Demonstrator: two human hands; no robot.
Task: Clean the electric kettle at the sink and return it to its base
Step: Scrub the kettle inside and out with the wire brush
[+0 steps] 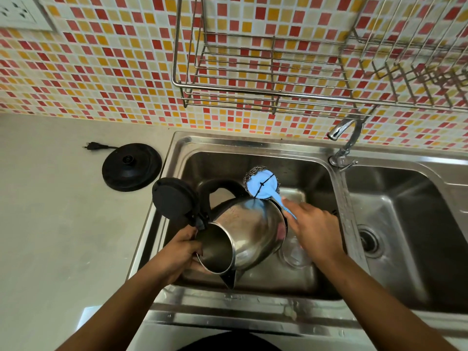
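A steel electric kettle (249, 230) lies tipped on its side over the left sink basin (298, 171), mouth toward me, spout pointing down, black lid (174, 198) hinged open to the left. My left hand (181, 252) grips the rim of the kettle's mouth. My right hand (312, 228) holds the blue handle of a scrubber (263, 184), whose steel-wool head rests against the kettle's upper side near its bottom. The black round base (131, 167) sits on the counter to the left, its plug lying unplugged beside it.
A tap (344, 138) stands between the two basins, its spout over the left one. The right basin (405, 224) has a drain. A clear glass (296, 254) lies in the left basin under my right wrist. A wire dish rack (278, 79) hangs on the tiled wall. A wall socket (17, 11) is at the top left.
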